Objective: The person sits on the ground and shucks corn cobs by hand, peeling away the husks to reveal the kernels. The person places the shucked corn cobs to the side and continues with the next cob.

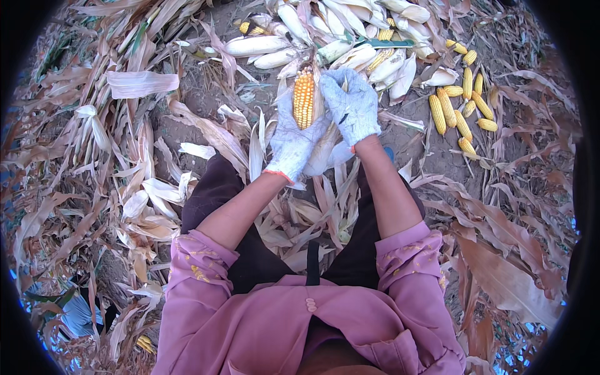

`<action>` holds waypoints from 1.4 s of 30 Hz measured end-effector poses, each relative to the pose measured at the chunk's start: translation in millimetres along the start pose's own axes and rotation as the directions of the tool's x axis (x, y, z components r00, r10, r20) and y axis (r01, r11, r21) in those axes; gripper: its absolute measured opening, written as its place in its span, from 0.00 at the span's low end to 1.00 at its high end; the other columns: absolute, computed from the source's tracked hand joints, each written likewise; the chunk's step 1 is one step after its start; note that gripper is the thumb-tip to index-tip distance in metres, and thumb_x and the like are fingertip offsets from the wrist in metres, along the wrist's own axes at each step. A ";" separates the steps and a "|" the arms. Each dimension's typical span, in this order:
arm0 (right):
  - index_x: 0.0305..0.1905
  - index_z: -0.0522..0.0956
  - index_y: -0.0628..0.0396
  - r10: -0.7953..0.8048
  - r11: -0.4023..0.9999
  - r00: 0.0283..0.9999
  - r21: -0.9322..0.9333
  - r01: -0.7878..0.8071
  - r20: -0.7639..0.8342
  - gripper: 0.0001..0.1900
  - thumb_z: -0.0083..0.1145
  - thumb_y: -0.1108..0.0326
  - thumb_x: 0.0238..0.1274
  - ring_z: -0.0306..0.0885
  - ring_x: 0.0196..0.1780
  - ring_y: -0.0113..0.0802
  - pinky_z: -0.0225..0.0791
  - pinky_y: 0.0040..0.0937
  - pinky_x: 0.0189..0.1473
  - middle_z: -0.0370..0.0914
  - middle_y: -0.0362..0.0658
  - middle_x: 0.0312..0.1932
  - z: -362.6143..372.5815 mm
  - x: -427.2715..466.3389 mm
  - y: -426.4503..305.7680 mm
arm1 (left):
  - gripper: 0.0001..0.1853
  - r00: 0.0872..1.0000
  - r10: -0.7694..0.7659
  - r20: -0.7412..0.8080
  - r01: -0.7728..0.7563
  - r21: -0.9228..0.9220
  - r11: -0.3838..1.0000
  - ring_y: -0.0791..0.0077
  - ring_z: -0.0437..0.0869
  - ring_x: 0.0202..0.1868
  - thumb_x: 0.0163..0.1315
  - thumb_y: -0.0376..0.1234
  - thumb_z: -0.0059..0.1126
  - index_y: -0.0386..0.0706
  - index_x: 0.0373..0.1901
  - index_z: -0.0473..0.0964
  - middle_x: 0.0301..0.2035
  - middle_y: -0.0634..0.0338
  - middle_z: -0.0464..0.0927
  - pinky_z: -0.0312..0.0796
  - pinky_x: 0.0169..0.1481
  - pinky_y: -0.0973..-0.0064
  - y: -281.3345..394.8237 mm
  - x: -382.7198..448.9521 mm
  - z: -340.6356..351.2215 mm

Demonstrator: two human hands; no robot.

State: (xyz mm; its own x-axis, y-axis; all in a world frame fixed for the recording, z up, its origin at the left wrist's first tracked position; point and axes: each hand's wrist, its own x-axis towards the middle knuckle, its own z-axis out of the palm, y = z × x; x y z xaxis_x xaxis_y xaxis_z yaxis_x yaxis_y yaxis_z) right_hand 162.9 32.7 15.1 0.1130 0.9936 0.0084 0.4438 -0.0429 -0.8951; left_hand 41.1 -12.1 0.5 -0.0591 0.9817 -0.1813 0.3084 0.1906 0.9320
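Observation:
An ear of corn with orange-yellow kernels lies bared in my left hand, which wears a whitish knit glove with an orange cuff edge. Pale husk leaves hang down from the ear between my wrists. On the ear's right side, my gloved right hand is closed, its fingers curled against the husk; a bit of husk pokes out between them. Just beyond my hands is a heap of ears in their husks, a few showing yellow kernels.
Several bare yellow corn ears lie on the soil to the right. Loose husks and dry corn leaves litter the ground on both sides. A person in light blue clothing is partly visible at the lower left, near more yellow ears.

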 end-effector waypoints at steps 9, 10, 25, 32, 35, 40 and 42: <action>0.41 0.79 0.59 0.045 0.999 0.998 -0.028 -0.046 -0.046 0.18 0.56 0.53 0.60 0.79 0.40 0.38 0.69 0.33 0.46 0.81 0.48 0.36 -0.8 -2.1 -10.3 | 0.38 0.998 0.060 0.001 -0.059 0.132 0.989 0.59 0.75 0.52 0.53 0.43 0.65 0.39 0.61 0.58 0.51 0.49 0.69 0.66 0.57 0.68 -6.7 1.9 -0.2; 0.41 0.79 0.59 0.052 0.999 0.998 -0.013 -0.053 -0.040 0.18 0.56 0.53 0.60 0.79 0.39 0.38 0.69 0.33 0.46 0.81 0.48 0.35 -0.6 -1.3 -7.3 | 0.38 0.998 0.065 0.001 -0.064 0.117 0.991 0.59 0.74 0.53 0.52 0.43 0.65 0.39 0.61 0.58 0.51 0.49 0.69 0.66 0.58 0.68 -6.1 1.5 0.3; 0.35 0.77 0.59 0.260 0.853 0.965 0.463 -0.242 0.027 0.11 0.53 0.61 0.63 0.71 0.25 0.25 0.67 0.25 0.29 0.73 0.38 0.24 3.7 -6.3 -5.0 | 0.26 0.971 -0.106 0.216 0.224 -0.653 0.723 0.75 0.75 0.49 0.55 0.37 0.65 0.38 0.54 0.67 0.45 0.60 0.74 0.68 0.55 0.74 2.0 6.1 -4.5; 0.30 0.74 0.56 0.407 0.660 0.911 0.666 -0.347 0.072 0.10 0.51 0.62 0.64 0.67 0.20 0.24 0.62 0.24 0.24 0.70 0.37 0.21 11.1 -3.9 4.7 | 0.25 0.972 -0.149 0.182 0.235 -0.708 0.666 0.76 0.78 0.43 0.55 0.35 0.65 0.36 0.53 0.69 0.43 0.59 0.77 0.71 0.50 0.76 -3.6 14.8 -6.8; 0.29 0.73 0.54 0.430 0.647 0.901 0.678 -0.349 0.053 0.10 0.48 0.64 0.65 0.66 0.21 0.24 0.61 0.24 0.23 0.69 0.37 0.20 13.5 -0.9 7.2 | 0.23 0.979 -0.124 0.164 0.203 -0.679 0.706 0.76 0.78 0.42 0.58 0.37 0.62 0.37 0.52 0.70 0.41 0.60 0.77 0.71 0.50 0.76 -12.0 19.0 -9.7; 0.33 0.71 0.52 0.480 0.447 0.875 0.839 -0.309 0.067 0.07 0.47 0.63 0.66 0.64 0.19 0.24 0.59 0.23 0.20 0.69 0.37 0.22 0.1 7.6 21.5 | 0.21 0.917 -0.280 0.283 0.331 -0.933 0.143 0.72 0.77 0.46 0.64 0.46 0.52 0.45 0.53 0.69 0.43 0.62 0.75 0.71 0.54 0.72 -15.5 45.5 -29.7; 0.36 0.71 0.50 0.524 0.395 0.851 0.873 -0.286 0.041 0.07 0.46 0.61 0.66 0.63 0.18 0.23 0.58 0.22 0.18 0.69 0.37 0.22 -1.0 8.6 7.6 | 0.21 0.950 -0.263 0.169 0.231 -0.946 0.226 0.70 0.76 0.48 0.64 0.48 0.52 0.47 0.54 0.69 0.47 0.61 0.74 0.70 0.56 0.69 -12.4 50.6 -38.6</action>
State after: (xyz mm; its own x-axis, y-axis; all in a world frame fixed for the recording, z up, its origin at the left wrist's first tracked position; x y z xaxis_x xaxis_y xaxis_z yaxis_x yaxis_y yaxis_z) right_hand 168.1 40.7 8.8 0.2920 0.8272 -0.4801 -0.6332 -0.2091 -0.7452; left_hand -2.4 35.2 -8.1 0.0236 0.8823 -0.4701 -0.8426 0.2706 0.4656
